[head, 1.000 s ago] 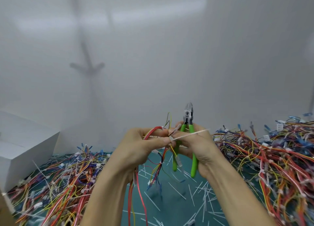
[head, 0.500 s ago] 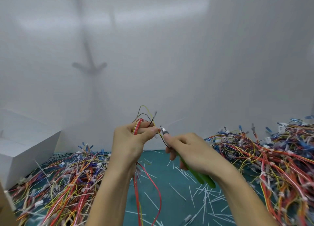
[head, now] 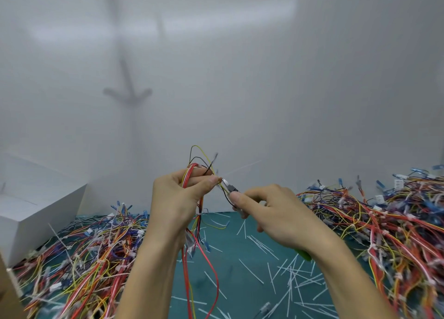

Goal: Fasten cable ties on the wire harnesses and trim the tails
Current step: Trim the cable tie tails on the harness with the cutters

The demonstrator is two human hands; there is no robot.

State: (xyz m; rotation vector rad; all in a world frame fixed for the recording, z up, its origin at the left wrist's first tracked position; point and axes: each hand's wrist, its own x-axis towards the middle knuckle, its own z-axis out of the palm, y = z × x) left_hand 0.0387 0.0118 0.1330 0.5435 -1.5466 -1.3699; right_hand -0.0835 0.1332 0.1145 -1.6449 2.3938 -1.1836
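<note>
My left hand [head: 179, 199] grips a wire harness [head: 193, 174] of red, yellow and black wires; its loose ends hang down past my wrist. A thin white cable tie tail [head: 242, 168] sticks out to the upper right from the bundle at my left fingertips. My right hand [head: 271, 213] holds green-handled cutters [head: 304, 255], index finger laid along them. Their metal jaws [head: 229, 185] sit right at the base of the tail, next to my left thumb. Most of the handles are hidden under my palm.
A heap of wire harnesses [head: 389, 225] fills the right side, another heap [head: 79, 258] lies on the left. Cut white tie tails [head: 288, 270] litter the teal mat [head: 230, 266]. A white box [head: 36, 205] stands at the left; a white wall is behind.
My right hand turned the cutters from upright to pointing left at the tie and brought the jaws to the tail's base. My left hand raised the harness slightly.
</note>
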